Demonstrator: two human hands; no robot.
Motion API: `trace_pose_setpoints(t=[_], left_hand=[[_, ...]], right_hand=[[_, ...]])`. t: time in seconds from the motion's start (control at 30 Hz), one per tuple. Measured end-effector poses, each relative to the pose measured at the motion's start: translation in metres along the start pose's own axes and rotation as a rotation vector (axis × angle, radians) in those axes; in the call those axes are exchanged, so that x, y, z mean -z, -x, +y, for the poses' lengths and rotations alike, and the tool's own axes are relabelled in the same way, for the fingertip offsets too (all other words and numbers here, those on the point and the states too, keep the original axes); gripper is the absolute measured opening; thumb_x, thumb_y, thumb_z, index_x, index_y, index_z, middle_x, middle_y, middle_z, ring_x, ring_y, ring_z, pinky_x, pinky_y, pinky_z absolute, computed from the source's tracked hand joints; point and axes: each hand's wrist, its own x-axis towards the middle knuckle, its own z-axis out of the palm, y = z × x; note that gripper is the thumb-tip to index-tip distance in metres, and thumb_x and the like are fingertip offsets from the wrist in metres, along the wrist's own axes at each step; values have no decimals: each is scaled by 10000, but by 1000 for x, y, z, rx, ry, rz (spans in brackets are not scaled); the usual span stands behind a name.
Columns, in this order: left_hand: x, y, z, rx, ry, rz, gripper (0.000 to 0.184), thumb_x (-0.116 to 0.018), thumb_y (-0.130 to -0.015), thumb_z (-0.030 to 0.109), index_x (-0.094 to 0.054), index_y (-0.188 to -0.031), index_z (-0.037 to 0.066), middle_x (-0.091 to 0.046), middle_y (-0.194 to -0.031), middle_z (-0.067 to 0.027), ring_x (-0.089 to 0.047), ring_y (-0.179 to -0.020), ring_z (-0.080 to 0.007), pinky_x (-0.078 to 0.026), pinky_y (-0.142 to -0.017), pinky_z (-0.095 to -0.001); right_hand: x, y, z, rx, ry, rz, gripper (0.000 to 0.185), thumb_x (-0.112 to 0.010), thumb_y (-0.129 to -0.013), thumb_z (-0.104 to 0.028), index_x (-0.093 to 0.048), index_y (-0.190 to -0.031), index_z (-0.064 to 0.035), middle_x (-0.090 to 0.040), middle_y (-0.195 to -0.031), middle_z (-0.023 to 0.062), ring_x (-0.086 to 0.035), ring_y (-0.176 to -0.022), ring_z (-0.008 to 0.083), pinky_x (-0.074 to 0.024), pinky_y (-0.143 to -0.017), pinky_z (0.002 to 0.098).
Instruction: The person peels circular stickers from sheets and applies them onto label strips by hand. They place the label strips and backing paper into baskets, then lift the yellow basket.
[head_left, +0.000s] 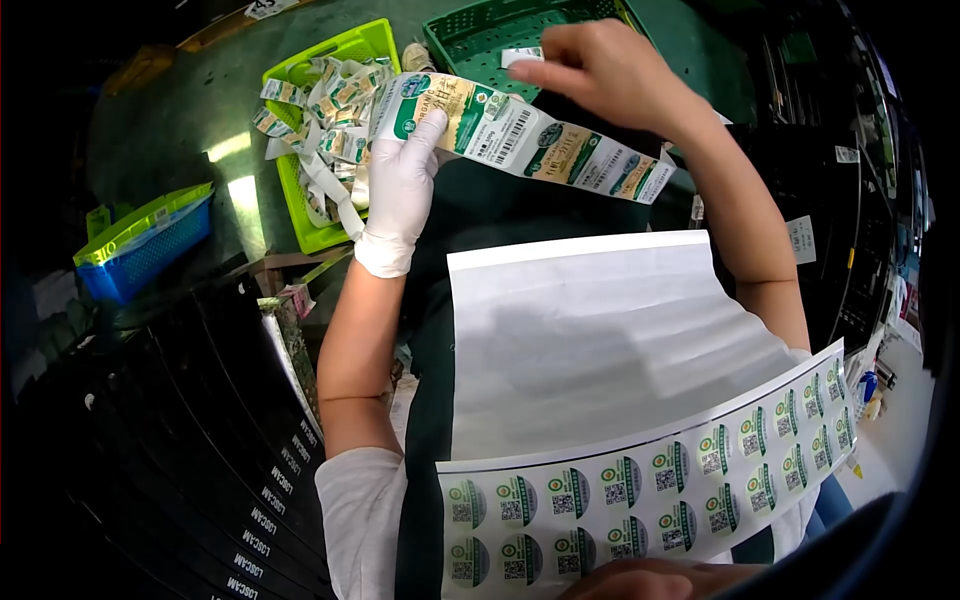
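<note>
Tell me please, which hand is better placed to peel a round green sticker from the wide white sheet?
Right, probably. The white-gloved left hand pinches the long green, white and gold label strip. The bare right hand is off it, but must reach the sheet.

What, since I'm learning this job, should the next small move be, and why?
Probably bring the right hand to the far end of the label strip to steady it: the gloved left hand pinches it only near the other end, and the right hand is apart from it.
</note>
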Motion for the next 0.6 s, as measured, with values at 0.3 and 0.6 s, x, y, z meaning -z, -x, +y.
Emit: trace_pose_setpoints(t=[0.3, 0.6], left_hand=[[-18, -6, 7, 60, 312, -246, 541, -472, -958, 322, -340, -1366, -8, -443, -1342, -141, -448, -1245, -235, -380, -1040, -407], [-35, -4, -4, 144, 263, -24, 318, -499, -956, 147, -485, -1246, 19, -573, -1191, -97, -576, -1101, -228, -491, -923, -402]], right_hand=[[2, -26, -22, 224, -496, -73, 282, -603, -916, -269, -588, -766, -30, -478, -562, 52, -416, -496, 142, -364, -493, 309], [46, -3, -4, 53, -309, 9, 269, -582, -901, -266, -564, -812, -13, -559, -687, 139, -541, -652, 252, -418, -596, 353]])
